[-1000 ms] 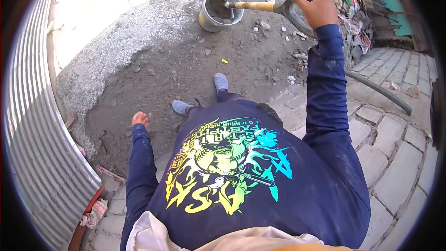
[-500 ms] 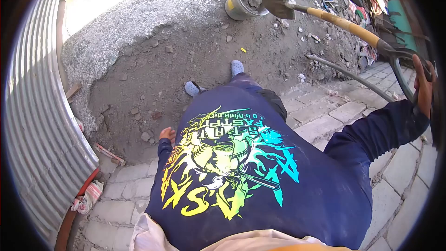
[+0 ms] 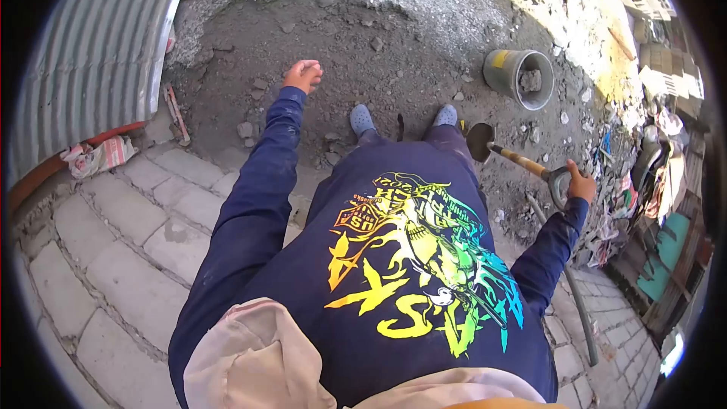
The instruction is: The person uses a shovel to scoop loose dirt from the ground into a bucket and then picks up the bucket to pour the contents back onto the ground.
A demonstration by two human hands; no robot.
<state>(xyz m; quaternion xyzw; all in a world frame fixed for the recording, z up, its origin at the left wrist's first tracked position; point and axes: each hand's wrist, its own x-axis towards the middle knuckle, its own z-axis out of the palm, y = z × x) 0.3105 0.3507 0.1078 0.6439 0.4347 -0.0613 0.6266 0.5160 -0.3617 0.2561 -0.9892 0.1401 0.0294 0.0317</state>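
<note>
My right hand is closed around the D-shaped grip of a shovel with a wooden shaft. The dark shovel blade lies low over the soil, close to my right foot. My left hand is held out over the dirt, fingers loosely curled and partly apart, with nothing visible in it. A grey bucket with a yellow patch leans beyond the blade, its mouth facing right. Inside it is a grey lump.
Corrugated metal sheeting borders the left. Pale paving blocks lie around me, with a crumpled sack by the sheeting. A long pole rests at right, near rubble and piled debris.
The view has swung round. My right hand has lowered the shovel, its blade moving from beside the bucket rim to near my foot. My left arm has reached outward.
</note>
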